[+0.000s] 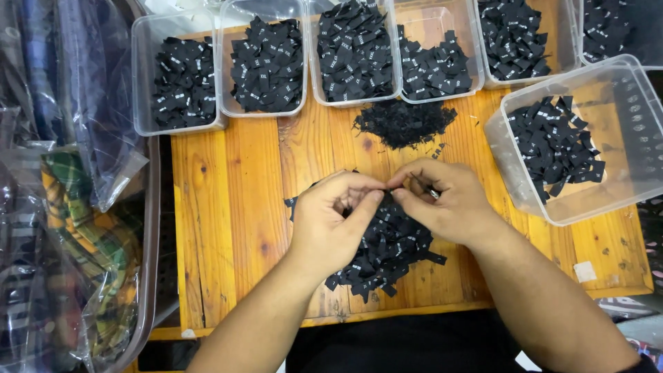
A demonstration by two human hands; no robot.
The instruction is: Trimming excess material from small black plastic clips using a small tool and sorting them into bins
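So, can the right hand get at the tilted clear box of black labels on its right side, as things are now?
Probably yes. The right hand is beside the tilted clear box, whose open mouth faces it, with only bare wooden table between. But its fingers seem to pinch a small label together with the left hand.

We are looking down at what appears to be a small garment workshop. A worn wooden table carries a row of clear plastic tubs filled with small black woven clothing labels, and a loose heap of labels lies on the boards. To one side, folded plaid shirts in clear plastic bags sit stacked in a large bin.
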